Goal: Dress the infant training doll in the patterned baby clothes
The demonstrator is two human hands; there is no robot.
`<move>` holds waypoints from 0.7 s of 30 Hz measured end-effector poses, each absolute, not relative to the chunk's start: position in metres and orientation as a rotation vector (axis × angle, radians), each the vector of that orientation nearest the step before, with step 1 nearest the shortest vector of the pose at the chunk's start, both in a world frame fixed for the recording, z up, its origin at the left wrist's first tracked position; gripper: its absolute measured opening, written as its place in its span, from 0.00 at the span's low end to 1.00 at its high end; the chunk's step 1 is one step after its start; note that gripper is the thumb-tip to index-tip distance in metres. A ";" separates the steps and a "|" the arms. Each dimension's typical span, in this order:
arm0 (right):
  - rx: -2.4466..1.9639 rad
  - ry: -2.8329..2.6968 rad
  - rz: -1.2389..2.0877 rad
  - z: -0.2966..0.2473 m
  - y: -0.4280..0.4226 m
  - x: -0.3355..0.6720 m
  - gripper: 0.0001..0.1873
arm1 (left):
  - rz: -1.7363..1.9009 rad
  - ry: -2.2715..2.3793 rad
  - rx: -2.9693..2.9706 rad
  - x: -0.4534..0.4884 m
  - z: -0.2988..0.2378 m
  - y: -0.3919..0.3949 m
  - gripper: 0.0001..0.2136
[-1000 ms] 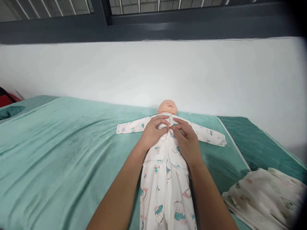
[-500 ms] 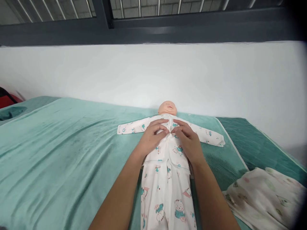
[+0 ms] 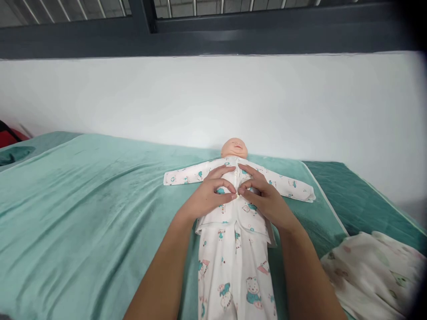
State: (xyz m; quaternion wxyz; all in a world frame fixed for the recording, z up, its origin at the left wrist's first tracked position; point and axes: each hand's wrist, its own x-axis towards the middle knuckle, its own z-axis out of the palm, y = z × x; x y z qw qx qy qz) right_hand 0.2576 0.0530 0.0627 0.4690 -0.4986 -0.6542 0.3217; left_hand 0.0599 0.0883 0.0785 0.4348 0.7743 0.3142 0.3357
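Note:
A baby doll (image 3: pixel 234 148) lies on its back, dressed in a white long-sleeved baby shirt (image 3: pixel 220 219) with a cartoon animal print. Matching trousers (image 3: pixel 230 271) cover its lower half. Over the shirt's chest, my left hand (image 3: pixel 213 193) pinches the front edge between thumb and index finger. Just opposite, my right hand (image 3: pixel 263 193) pinches the other edge close to a small button (image 3: pixel 238 196). The remaining fingers of both hands rest on the upper chest. Whether that button is fastened cannot be made out.
Under the doll spreads a green blanket (image 3: pixel 83 213) with wrinkles. A crumpled printed white cloth (image 3: pixel 373 271) lies at the lower right. Behind stands a white wall (image 3: pixel 187 98) below a dark window frame (image 3: pixel 267 35). Something red (image 3: pixel 8 138) shows at the far left.
Both hands have moved a little down the shirt front, from one spot on the opening to a lower one. The doll stays in place; the camera view has shifted slightly.

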 end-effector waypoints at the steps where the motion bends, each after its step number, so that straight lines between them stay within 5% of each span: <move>1: -1.218 -1.609 0.788 0.063 0.053 0.257 0.07 | 0.839 0.777 1.942 0.060 0.079 0.089 0.04; 21: -1.148 -1.638 0.853 0.065 0.050 0.262 0.03 | 0.903 0.727 1.926 0.059 0.074 0.092 0.05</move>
